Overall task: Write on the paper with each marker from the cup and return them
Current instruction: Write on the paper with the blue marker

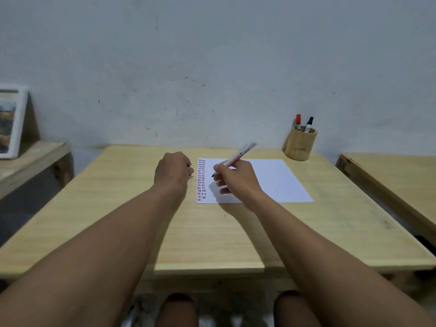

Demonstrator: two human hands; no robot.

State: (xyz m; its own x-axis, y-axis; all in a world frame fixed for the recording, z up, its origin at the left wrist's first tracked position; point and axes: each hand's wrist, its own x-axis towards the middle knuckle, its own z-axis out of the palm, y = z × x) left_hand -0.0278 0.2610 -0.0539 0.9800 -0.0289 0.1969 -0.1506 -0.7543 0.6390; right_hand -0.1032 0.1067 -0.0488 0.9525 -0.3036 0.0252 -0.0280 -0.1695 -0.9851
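Note:
A white sheet of paper (278,180) lies on the wooden table (212,232), with columns of short red and dark marks down its left edge. My right hand (236,178) grips an uncapped white marker (238,156), its dark tip just above the paper beside those marks. My left hand (173,169) rests as a fist on the table just left of the paper; a small dark piece, likely the marker's cap, peeks from its fingers. A wooden cup (300,145) at the table's back right holds a red-capped marker (298,122) and a black-capped marker (308,125).
A second wooden table (396,180) stands to the right across a narrow gap. A lower wooden bench (30,161) on the left carries a white-framed picture (10,121) leaning on the wall. My knees show below the table's front edge.

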